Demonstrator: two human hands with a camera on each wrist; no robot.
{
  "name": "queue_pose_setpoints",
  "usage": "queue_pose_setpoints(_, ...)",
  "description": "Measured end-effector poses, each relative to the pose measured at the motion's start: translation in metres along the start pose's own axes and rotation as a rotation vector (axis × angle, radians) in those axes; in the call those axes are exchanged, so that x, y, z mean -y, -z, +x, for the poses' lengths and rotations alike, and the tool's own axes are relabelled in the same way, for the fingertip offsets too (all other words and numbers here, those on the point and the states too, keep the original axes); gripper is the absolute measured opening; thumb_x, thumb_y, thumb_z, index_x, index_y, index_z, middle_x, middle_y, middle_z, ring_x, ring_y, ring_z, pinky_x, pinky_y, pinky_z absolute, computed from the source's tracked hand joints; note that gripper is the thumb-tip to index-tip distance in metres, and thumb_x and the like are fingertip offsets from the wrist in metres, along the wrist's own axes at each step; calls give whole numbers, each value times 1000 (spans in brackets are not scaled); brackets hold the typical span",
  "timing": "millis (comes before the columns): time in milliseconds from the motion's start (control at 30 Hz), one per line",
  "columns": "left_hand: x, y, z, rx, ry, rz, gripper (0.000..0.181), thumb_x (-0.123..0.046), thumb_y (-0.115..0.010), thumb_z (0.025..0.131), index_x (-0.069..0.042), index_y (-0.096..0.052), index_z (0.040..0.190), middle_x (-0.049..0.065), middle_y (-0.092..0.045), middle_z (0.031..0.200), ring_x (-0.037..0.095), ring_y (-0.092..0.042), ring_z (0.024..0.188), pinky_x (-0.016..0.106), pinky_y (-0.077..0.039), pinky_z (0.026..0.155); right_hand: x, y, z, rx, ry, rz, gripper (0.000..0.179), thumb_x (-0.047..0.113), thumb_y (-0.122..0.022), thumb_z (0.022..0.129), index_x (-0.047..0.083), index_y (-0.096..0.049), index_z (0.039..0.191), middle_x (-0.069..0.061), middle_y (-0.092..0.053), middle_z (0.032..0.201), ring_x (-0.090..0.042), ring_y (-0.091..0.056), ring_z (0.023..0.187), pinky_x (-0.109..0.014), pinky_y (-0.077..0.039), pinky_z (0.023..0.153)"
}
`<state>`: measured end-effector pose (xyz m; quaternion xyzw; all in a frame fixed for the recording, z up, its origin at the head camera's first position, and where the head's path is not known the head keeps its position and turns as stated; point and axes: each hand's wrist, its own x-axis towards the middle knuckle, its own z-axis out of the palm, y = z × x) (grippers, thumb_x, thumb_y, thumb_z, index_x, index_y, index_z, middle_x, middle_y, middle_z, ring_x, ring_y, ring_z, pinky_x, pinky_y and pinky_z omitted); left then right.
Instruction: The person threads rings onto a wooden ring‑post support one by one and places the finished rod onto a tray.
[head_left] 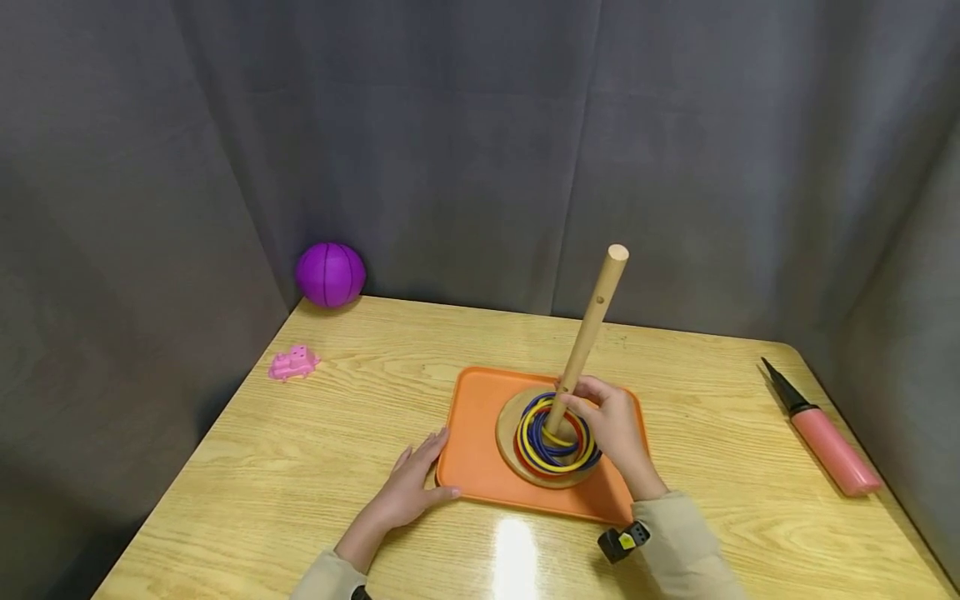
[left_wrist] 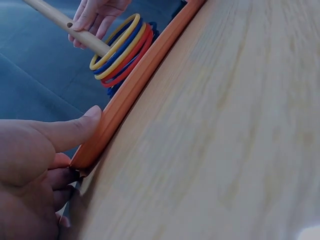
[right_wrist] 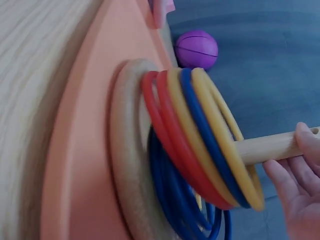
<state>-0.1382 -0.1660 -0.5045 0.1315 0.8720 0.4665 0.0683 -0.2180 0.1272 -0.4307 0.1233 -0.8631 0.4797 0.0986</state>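
My right hand (head_left: 611, 421) grips the lower part of a wooden pole (head_left: 592, 321) between thumb and fingers, just above the rings. The pole leans to the right in the head view and rises from a round wooden base (head_left: 507, 433). Several red, yellow and blue rings (right_wrist: 205, 135) encircle its foot, some stacked, with blue ones hanging lower. Base and rings sit on an orange tray (head_left: 472, 417). At the tray's near left corner, my left hand (head_left: 408, 487) holds the edge, its thumb (left_wrist: 82, 127) against the front rim and its fingers along the left side.
On the wooden table (head_left: 315, 442), a purple ball (head_left: 331, 275) sits at the far left corner, with a pink toy (head_left: 294, 362) nearer. A pink hand pump (head_left: 834, 450) with a black nozzle lies at the right. Grey curtains (head_left: 450, 150) surround the table's back and sides.
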Motion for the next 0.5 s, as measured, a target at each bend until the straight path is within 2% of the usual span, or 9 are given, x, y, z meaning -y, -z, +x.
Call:
queue_pose_setpoints(100,0,-1,-2,-4,3,4,88,-28,-72,86,-2,-22,153,19,-25,159,37,-15,150,58,2,120,0,-1,-1,-7,21,-8,20,14,-71,87,8,-75,105,-10,-75,92,-27,-70,99,-38,-57,86)
queue_pose_setpoints(233,0,-1,-3,-4,3,-1,89,-28,-72,85,-3,-21,154,20,-24,159,37,-15,150,58,2,120,-1,-2,-2,-15,26,-11,20,14,-70,87,9,-75,105,-10,-76,91,-25,-70,96,-26,-55,80)
queue_pose_setpoints(333,0,-1,-3,-4,0,0,89,-28,-72,86,-3,-21,154,20,-24,159,37,-15,150,58,2,120,-2,-2,-2,-18,23,-2,20,14,-70,87,9,-75,106,-10,-76,93,-25,-70,95,-21,-54,76)
queue_pose_setpoints(500,1,-2,-4,3,0,-1,88,-28,-71,86,-4,-20,154,19,-24,159,36,-15,150,57,2,120,-1,-3,-5,-18,8,-9,21,14,-70,87,8,-75,106,-11,-76,95,-27,-70,100,-30,-56,83)
